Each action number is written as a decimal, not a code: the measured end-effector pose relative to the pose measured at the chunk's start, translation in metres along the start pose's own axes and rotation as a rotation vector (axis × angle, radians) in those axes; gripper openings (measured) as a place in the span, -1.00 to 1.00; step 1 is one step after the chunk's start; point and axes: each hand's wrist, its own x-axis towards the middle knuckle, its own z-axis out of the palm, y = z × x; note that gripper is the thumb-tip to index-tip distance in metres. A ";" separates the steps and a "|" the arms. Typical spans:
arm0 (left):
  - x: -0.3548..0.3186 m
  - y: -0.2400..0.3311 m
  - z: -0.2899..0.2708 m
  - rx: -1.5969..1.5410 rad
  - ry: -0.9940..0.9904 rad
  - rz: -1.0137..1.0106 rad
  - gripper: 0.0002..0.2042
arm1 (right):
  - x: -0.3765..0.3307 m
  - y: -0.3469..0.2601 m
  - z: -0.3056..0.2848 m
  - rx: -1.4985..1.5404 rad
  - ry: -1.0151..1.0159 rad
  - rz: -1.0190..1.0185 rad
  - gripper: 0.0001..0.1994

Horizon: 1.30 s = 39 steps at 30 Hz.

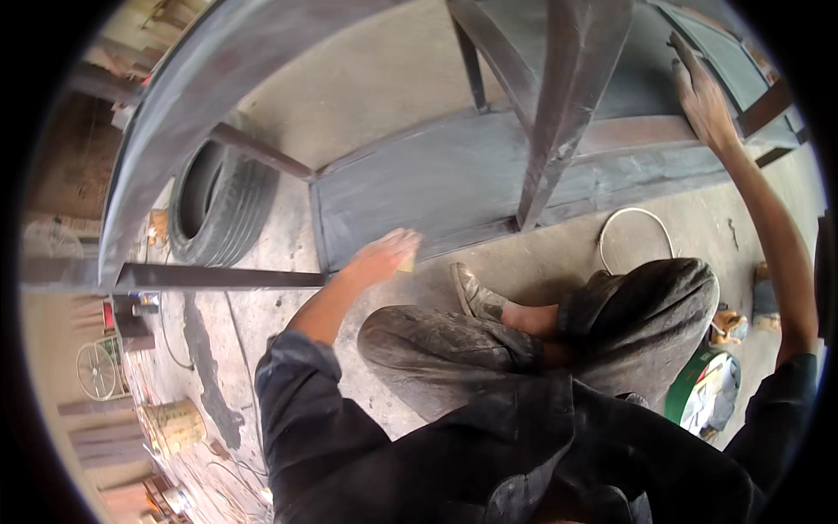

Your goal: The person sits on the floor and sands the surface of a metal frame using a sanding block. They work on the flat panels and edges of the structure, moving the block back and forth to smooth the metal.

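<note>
Tyre (218, 205) at 9 o'clock, leaning by frame, well clear of work.
Left hand (382, 255) near centre, fingers closed on small yellowish pad (406, 264), pressed to lower edge of grey metal panel (436, 179).
Better kept flat, with even strokes along edge.
Right hand (703, 100) at 2 o'clock, open, palm flat on upper frame (742, 61), bracing.
Green bucket (690, 389) at 4 o'clock beside knee.

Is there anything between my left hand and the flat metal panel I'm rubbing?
Only the small tan pad under the left hand; it sits against the metal panel's lower edge. Nothing else visible intervenes.
</note>
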 end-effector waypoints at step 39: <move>0.026 0.304 -0.063 -1.760 1.279 -0.802 -0.81 | -0.223 -0.317 -0.075 1.806 -0.655 -0.720 -0.61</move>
